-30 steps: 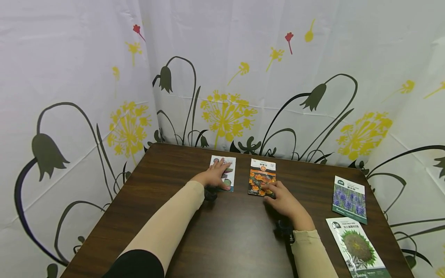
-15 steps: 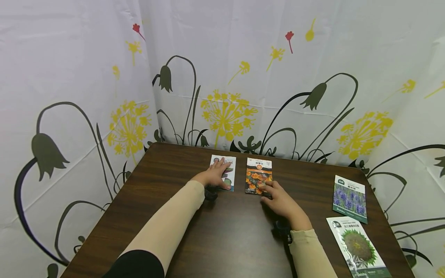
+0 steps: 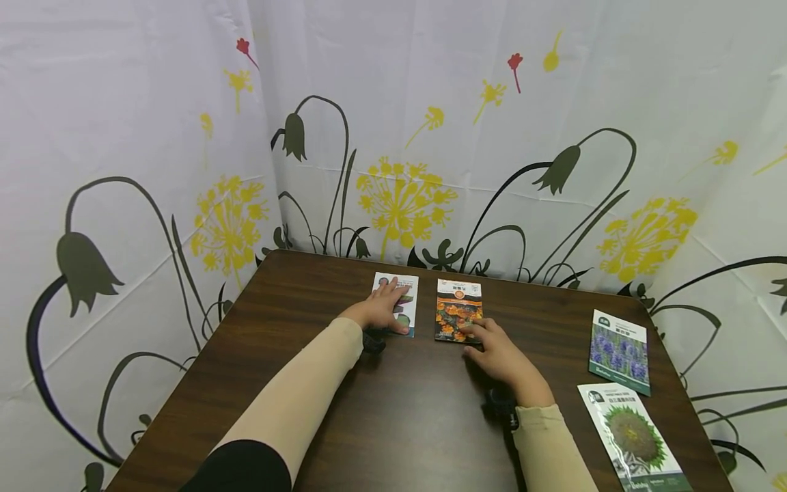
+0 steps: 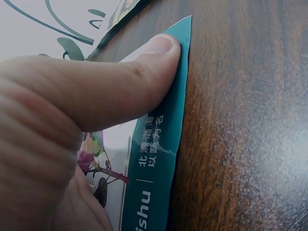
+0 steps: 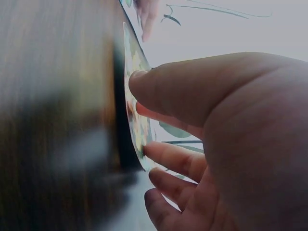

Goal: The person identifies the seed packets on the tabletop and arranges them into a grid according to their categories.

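My left hand (image 3: pixel 380 311) lies spread over a white seed packet (image 3: pixel 408 307) with a teal bottom edge, near the table's far side. In the left wrist view, the thumb rests straight on the packet's teal strip (image 4: pixel 156 159). Just right of it lies a second seed packet (image 3: pixel 456 313), with orange flowers under a white top. My right hand (image 3: pixel 507 359) touches that packet's lower right corner with extended fingertips. In the right wrist view, the thumb (image 5: pixel 144 86) lies over the packet's near edge and the other fingers are loosely spread along its side.
Toward the table's right edge lie a seed packet with purple flowers (image 3: pixel 617 352) and, nearer, a larger packet with a green-rimmed sunflower head (image 3: pixel 633 437). A white curtain (image 3: pixel 479 157) with printed flowers stands behind the dark wooden table (image 3: pixel 406 417).
My right hand has slid the orange-flower packet slightly left, toward the packet under my left hand; it is nearly still over the last half second. The left hand stays in place.
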A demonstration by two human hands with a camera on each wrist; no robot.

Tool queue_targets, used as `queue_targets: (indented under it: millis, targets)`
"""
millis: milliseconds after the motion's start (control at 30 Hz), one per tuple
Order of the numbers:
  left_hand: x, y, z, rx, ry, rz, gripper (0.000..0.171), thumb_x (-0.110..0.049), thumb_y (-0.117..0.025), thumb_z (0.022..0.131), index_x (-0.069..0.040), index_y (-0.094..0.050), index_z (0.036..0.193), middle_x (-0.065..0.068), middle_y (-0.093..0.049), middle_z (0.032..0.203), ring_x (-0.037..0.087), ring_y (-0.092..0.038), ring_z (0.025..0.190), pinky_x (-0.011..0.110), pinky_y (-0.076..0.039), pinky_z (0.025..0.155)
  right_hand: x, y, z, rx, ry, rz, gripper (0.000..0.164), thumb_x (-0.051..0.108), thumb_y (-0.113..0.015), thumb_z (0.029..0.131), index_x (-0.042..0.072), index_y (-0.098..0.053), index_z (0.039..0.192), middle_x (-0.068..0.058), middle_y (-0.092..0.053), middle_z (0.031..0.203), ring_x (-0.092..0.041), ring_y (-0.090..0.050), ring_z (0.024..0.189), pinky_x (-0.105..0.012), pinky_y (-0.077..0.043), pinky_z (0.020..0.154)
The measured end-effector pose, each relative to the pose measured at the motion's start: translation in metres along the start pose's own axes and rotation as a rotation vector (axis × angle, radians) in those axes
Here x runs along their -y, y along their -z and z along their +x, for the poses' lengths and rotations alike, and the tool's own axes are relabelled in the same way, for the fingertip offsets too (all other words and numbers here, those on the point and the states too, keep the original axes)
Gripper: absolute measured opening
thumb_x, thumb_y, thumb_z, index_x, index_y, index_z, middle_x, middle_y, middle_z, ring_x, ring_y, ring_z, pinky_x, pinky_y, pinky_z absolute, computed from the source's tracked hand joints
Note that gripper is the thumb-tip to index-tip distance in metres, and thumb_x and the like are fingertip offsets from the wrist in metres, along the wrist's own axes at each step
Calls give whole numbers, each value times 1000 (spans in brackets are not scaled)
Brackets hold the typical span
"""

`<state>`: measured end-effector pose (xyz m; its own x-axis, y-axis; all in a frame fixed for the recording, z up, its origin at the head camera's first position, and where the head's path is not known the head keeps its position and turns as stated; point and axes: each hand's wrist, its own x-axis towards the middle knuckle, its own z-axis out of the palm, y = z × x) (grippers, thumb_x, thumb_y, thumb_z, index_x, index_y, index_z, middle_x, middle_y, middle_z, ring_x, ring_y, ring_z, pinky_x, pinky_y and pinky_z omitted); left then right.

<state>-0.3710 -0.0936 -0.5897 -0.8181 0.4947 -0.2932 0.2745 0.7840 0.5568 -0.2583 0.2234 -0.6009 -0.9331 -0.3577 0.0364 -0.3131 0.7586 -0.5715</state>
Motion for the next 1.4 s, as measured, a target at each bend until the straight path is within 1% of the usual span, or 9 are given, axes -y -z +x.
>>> queue_targets:
  millis: [167,333,567,733,900,1033,1200,1300,1400]
  targets:
    - [1,-1,2,3,5,12,113,-37,-91,90,-17,-21,176,18,5,185,44,11,171,59,0,139,-5,5,-1,-1,-21,2,39,16,-72,106,7,-68,143,-29,-53,152,-53,-51,143,-69,-45,117]
    - [2,-3,2,5,3,8,113,-36,-91,90,-17,-20,176,18,6,185,44,11,171,61,-1,138,-15,13,-3,-18,-53,0,39,17,-70,107,6,-67,144,-29,-52,153,-54,-49,145,-69,-44,117]
    - [2,0,2,0,-1,-5,115,-38,-93,88,-19,-21,176,17,6,185,44,11,171,61,-1,138,-29,36,-12,-61,-107,38,41,16,-66,109,4,-64,149,-31,-48,157,-56,-43,150,-72,-38,121]
    - [2,-1,3,2,3,-8,115,-38,-92,89,-19,-21,176,16,6,185,43,12,171,60,0,139,-42,53,-23,-96,-147,67,44,16,-65,109,2,-62,151,-32,-46,158,-56,-40,150,-74,-35,122]
    - [4,-1,4,1,3,4,114,-39,-91,90,-19,-20,177,16,6,185,43,11,171,59,0,139,-59,70,-38,-121,-179,75,46,19,-63,111,1,-58,153,-35,-41,159,-57,-39,149,-75,-35,120]
    - [4,-1,3,3,0,-1,114,-39,-92,90,-19,-21,177,17,6,185,43,11,171,60,0,139,-72,84,-52,-153,-224,92,48,22,-61,113,0,-55,156,-37,-38,159,-58,-39,147,-78,-34,118]
    - [3,1,2,4,2,-4,114,-39,-91,90,-19,-21,177,17,6,185,43,11,171,60,0,139,-89,98,-68,-187,-290,99,51,26,-56,115,-2,-51,157,-41,-34,158,-63,-37,144,-82,-33,114]
    - [3,0,3,4,4,-4,114,-39,-91,90,-19,-21,176,17,6,185,43,12,171,59,0,139,-99,103,-78,-228,-322,109,50,26,-55,115,-3,-51,156,-43,-33,156,-64,-37,142,-82,-32,113]
    - [2,0,3,5,5,-3,113,-38,-91,90,-18,-21,176,17,6,185,43,12,171,59,1,139,-110,106,-88,-297,-357,111,49,24,-56,114,-5,-52,153,-44,-35,153,-65,-35,143,-81,-32,112]
